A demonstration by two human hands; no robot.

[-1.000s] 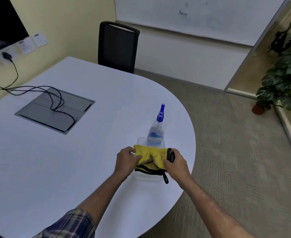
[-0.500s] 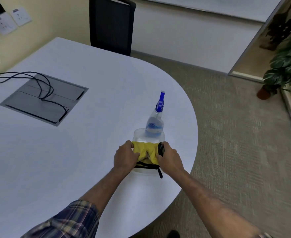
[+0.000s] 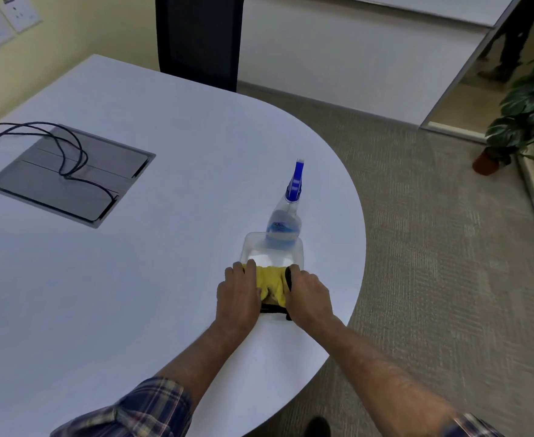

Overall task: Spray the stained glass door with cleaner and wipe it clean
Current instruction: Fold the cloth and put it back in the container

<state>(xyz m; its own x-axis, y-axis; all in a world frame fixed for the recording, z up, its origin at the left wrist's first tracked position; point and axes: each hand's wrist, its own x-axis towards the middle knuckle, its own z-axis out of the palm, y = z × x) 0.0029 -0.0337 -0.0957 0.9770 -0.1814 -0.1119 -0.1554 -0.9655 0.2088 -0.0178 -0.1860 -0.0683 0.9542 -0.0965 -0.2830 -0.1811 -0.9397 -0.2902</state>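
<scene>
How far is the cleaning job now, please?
Done: nothing visible yet; no glass door cleaned. In hand: left hand and right hand grip the yellow cloth over the clear tray. The spray bottle stands untouched. Left: spraying and wiping.

No text, brand or number can be read: the blue label on the spray bottle (image 3: 283,228) is blurred, and the small markings on the white wall plates (image 3: 3,22) at the upper left are too small to be made out
</scene>
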